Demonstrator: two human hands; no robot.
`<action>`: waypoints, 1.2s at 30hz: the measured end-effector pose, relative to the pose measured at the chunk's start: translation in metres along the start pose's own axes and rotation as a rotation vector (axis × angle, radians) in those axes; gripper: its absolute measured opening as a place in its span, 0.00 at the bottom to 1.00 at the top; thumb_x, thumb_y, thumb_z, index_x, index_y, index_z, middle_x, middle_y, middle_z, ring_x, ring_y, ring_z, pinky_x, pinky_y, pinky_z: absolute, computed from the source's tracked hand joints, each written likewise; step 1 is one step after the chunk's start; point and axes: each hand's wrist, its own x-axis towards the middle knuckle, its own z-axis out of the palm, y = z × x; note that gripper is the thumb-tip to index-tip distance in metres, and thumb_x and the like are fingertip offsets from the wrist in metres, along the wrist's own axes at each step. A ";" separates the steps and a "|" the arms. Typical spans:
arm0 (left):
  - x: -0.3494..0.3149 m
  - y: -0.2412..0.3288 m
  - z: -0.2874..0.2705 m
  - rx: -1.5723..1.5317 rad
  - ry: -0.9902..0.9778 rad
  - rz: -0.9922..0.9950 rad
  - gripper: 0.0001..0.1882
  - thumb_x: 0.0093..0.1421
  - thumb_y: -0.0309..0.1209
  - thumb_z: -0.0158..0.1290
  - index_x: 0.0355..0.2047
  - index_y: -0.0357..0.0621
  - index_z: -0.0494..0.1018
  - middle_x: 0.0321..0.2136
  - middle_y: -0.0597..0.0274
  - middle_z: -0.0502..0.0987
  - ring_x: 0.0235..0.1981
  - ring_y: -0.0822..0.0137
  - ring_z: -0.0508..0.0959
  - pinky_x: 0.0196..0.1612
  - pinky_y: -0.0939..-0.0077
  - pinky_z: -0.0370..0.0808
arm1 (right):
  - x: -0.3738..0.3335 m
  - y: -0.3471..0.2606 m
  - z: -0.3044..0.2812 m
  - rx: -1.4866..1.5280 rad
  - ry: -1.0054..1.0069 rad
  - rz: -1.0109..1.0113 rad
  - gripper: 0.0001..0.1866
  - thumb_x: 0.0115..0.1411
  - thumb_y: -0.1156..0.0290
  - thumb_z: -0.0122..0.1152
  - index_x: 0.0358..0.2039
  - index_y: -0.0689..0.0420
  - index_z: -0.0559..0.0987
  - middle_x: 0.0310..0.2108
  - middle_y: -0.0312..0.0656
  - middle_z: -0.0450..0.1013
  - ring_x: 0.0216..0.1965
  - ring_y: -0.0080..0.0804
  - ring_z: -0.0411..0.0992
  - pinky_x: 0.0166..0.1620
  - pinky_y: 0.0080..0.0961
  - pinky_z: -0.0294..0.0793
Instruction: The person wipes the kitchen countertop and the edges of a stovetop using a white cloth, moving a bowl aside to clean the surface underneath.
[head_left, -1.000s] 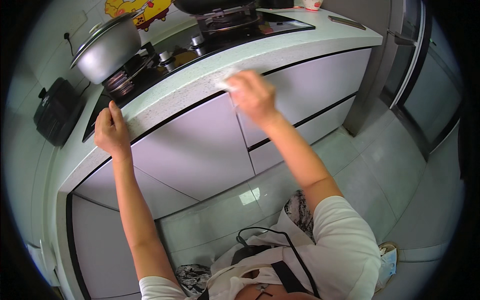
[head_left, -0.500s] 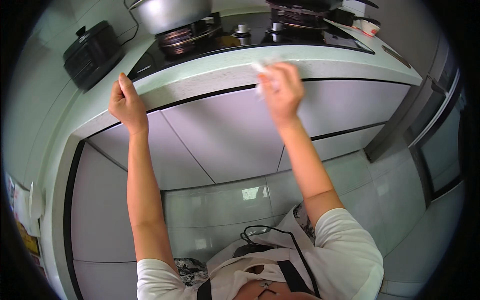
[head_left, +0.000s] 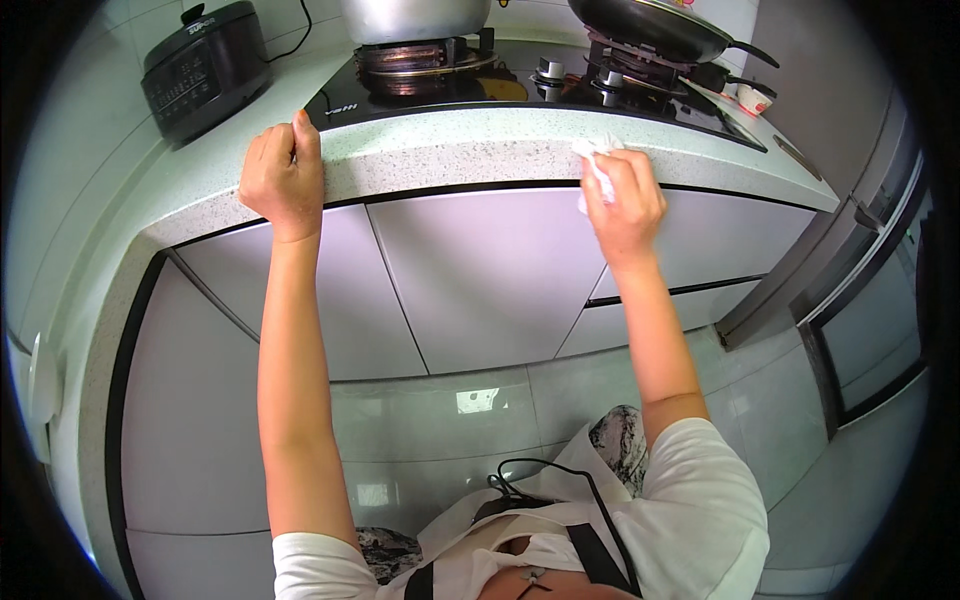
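My right hand (head_left: 627,205) grips a crumpled white tissue (head_left: 600,150) at the front edge of the pale speckled countertop (head_left: 450,135). The tissue bunches out past the fingertips against the edge, below the right part of the black gas hob (head_left: 520,85). Farther left, my left hand (head_left: 285,175) is closed in a fist with the thumb up, against the same edge. Nothing shows sticking out of that fist.
A silver pot (head_left: 415,18) sits on the left burner and a black frying pan (head_left: 655,28) on the right one. A black electric cooker (head_left: 205,75) stands at the left wall. Small white cup (head_left: 755,98) at back right; white cabinets (head_left: 480,270) below.
The view has shifted a little. My right hand, with the tissue, has moved right along the counter edge. My left hand stays closed at the edge.
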 end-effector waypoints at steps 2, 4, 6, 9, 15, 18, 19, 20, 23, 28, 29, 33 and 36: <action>0.000 0.003 0.002 0.001 -0.001 0.004 0.18 0.51 0.30 0.58 0.10 0.44 0.62 0.11 0.63 0.65 0.13 0.64 0.64 0.16 0.71 0.60 | 0.001 -0.016 0.016 0.113 0.066 -0.036 0.11 0.42 0.75 0.68 0.26 0.54 0.75 0.27 0.37 0.71 0.26 0.34 0.74 0.27 0.26 0.74; 0.000 0.005 0.003 -0.026 0.022 0.010 0.20 0.56 0.31 0.55 0.11 0.41 0.61 0.11 0.62 0.61 0.13 0.66 0.59 0.17 0.73 0.58 | 0.005 -0.040 0.036 0.193 0.104 -0.046 0.09 0.43 0.75 0.66 0.26 0.55 0.74 0.26 0.37 0.71 0.25 0.33 0.73 0.26 0.25 0.73; 0.000 0.005 0.006 -0.037 0.039 0.012 0.20 0.56 0.31 0.55 0.11 0.41 0.61 0.11 0.62 0.61 0.13 0.66 0.59 0.17 0.73 0.58 | 0.018 -0.065 0.048 0.246 0.126 -0.058 0.07 0.45 0.76 0.64 0.24 0.54 0.73 0.24 0.37 0.69 0.22 0.29 0.71 0.23 0.22 0.71; -0.002 0.007 0.008 -0.038 0.031 0.017 0.20 0.56 0.32 0.56 0.12 0.41 0.61 0.11 0.61 0.60 0.12 0.66 0.59 0.17 0.73 0.58 | 0.023 -0.079 0.055 0.299 0.020 -0.167 0.10 0.43 0.77 0.67 0.25 0.56 0.74 0.25 0.36 0.71 0.23 0.30 0.73 0.24 0.24 0.72; 0.001 -0.006 0.000 0.027 -0.027 0.039 0.18 0.52 0.31 0.57 0.11 0.44 0.62 0.12 0.64 0.65 0.13 0.64 0.64 0.17 0.72 0.60 | 0.021 -0.023 0.025 0.138 -0.051 -0.333 0.05 0.44 0.75 0.59 0.19 0.53 0.72 0.25 0.35 0.70 0.20 0.25 0.70 0.20 0.21 0.69; -0.001 -0.002 0.002 0.012 -0.015 0.027 0.18 0.52 0.31 0.57 0.11 0.44 0.62 0.12 0.64 0.65 0.13 0.65 0.64 0.17 0.72 0.60 | 0.019 0.011 0.002 0.112 -0.094 -0.344 0.05 0.44 0.77 0.61 0.20 0.54 0.73 0.25 0.35 0.70 0.21 0.26 0.71 0.20 0.21 0.69; 0.000 0.000 0.003 -0.001 -0.006 0.011 0.18 0.52 0.31 0.57 0.11 0.44 0.62 0.11 0.64 0.65 0.13 0.65 0.64 0.17 0.71 0.60 | 0.020 0.014 0.000 0.116 -0.105 -0.356 0.05 0.44 0.76 0.61 0.20 0.55 0.73 0.24 0.36 0.70 0.21 0.26 0.71 0.19 0.21 0.69; 0.000 0.001 0.003 0.009 -0.010 0.005 0.19 0.53 0.31 0.57 0.11 0.44 0.62 0.11 0.64 0.64 0.13 0.65 0.64 0.16 0.72 0.60 | 0.020 0.013 0.002 0.119 -0.106 -0.359 0.05 0.44 0.76 0.61 0.20 0.55 0.73 0.24 0.36 0.70 0.21 0.26 0.71 0.19 0.21 0.69; -0.001 0.002 0.001 0.019 -0.004 -0.001 0.19 0.53 0.31 0.57 0.11 0.44 0.62 0.11 0.64 0.64 0.13 0.65 0.63 0.16 0.72 0.59 | 0.023 -0.007 0.021 0.176 -0.058 -0.382 0.06 0.44 0.76 0.62 0.21 0.56 0.73 0.24 0.36 0.69 0.21 0.26 0.70 0.19 0.20 0.68; -0.002 0.005 0.006 0.036 -0.010 0.011 0.19 0.53 0.31 0.57 0.11 0.44 0.62 0.11 0.64 0.64 0.13 0.66 0.63 0.16 0.73 0.59 | 0.037 -0.054 0.060 0.279 0.067 -0.431 0.05 0.42 0.75 0.57 0.20 0.55 0.70 0.21 0.34 0.64 0.18 0.23 0.66 0.16 0.19 0.65; -0.003 0.006 0.006 0.054 -0.008 0.004 0.18 0.53 0.31 0.57 0.11 0.44 0.62 0.12 0.64 0.64 0.13 0.66 0.63 0.16 0.73 0.59 | 0.039 -0.057 0.062 0.277 0.064 -0.433 0.05 0.42 0.75 0.57 0.20 0.55 0.70 0.21 0.34 0.64 0.18 0.23 0.66 0.16 0.19 0.65; -0.001 0.003 0.005 0.012 -0.009 0.024 0.18 0.53 0.31 0.56 0.11 0.44 0.63 0.12 0.64 0.65 0.13 0.66 0.64 0.16 0.74 0.59 | 0.042 -0.045 0.049 0.231 0.008 -0.500 0.05 0.41 0.74 0.57 0.19 0.54 0.70 0.21 0.33 0.63 0.18 0.22 0.66 0.15 0.18 0.64; 0.001 0.002 0.003 -0.036 0.013 0.017 0.21 0.57 0.32 0.55 0.12 0.40 0.60 0.11 0.61 0.57 0.13 0.68 0.55 0.17 0.74 0.56 | 0.035 -0.007 0.024 0.164 -0.052 -0.447 0.05 0.44 0.72 0.60 0.22 0.53 0.74 0.26 0.33 0.69 0.22 0.24 0.71 0.19 0.19 0.68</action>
